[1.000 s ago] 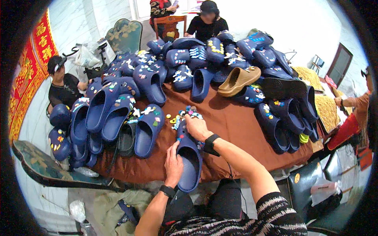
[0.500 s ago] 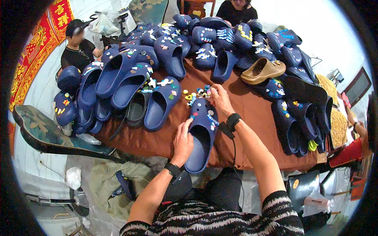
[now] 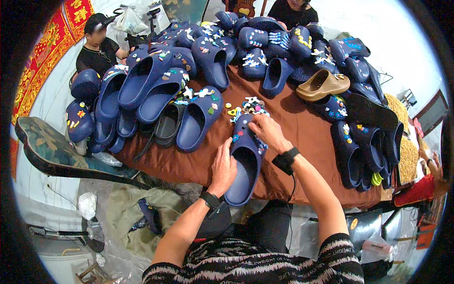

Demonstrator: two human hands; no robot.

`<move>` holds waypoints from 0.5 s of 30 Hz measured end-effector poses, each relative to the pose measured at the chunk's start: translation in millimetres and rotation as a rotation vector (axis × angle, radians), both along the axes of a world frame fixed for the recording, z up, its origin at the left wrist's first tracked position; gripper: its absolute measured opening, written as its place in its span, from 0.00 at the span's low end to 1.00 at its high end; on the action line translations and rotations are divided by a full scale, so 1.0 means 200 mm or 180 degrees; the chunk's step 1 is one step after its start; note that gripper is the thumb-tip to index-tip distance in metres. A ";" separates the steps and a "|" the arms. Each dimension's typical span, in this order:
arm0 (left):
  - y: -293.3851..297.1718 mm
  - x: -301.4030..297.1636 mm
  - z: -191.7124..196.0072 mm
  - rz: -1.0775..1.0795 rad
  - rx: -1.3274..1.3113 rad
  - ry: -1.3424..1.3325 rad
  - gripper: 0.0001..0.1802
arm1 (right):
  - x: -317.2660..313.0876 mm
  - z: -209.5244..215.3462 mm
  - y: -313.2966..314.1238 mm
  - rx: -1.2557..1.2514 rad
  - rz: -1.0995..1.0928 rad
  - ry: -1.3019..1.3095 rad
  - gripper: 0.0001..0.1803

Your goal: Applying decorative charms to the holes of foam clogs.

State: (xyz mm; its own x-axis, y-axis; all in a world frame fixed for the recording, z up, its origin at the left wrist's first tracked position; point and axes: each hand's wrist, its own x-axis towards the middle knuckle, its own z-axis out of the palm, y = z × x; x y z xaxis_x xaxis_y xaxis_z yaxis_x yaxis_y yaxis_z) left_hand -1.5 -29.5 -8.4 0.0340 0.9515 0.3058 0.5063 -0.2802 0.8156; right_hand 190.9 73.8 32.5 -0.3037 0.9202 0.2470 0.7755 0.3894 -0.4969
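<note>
A navy blue clog [image 3: 243, 177] lies at the table's near edge, its toe pointing away from me. My left hand [image 3: 223, 166] steadies it along its left side, thumb near the opening. Over the right part of the clog's toe, my right hand [image 3: 267, 134] has its fingers bent and pressed together against the upper. Anything pinched there is too small or hidden to make out. Small coloured shoe charms dot the upper, including a blue one [image 3: 235, 138] near my left fingertips. Just beyond the toe sits a little pile of loose charms [image 3: 253, 105].
Decorated navy clogs [image 3: 153, 97] crowd the table's left and far sides, with more [image 3: 347, 154] at the right. A tan clog [image 3: 323, 85] lies right of centre. A brown cloth [image 3: 302, 142] covers the table. One person [image 3: 98, 52] sits far left, another [image 3: 293, 14] opposite.
My right hand has come back from the loose charms onto the clog's toe. My left hand stays at the clog's left side, its fingers slightly lower. The whole view has shifted a little.
</note>
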 end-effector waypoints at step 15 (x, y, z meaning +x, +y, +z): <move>-0.01 0.03 0.02 -0.0088 -0.0031 0.0104 0.32 | 0.15 -0.19 -0.14 0.0208 -0.0370 0.0630 0.09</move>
State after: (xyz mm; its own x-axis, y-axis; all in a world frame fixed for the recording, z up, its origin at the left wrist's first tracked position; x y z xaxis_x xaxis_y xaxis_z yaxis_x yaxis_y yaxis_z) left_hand 3.8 -31.0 -4.2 0.0700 0.9530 0.2947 0.5248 -0.2864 0.8016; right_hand 221.0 45.0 -4.9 -0.1363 0.9262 0.3515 0.7071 0.3395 -0.6203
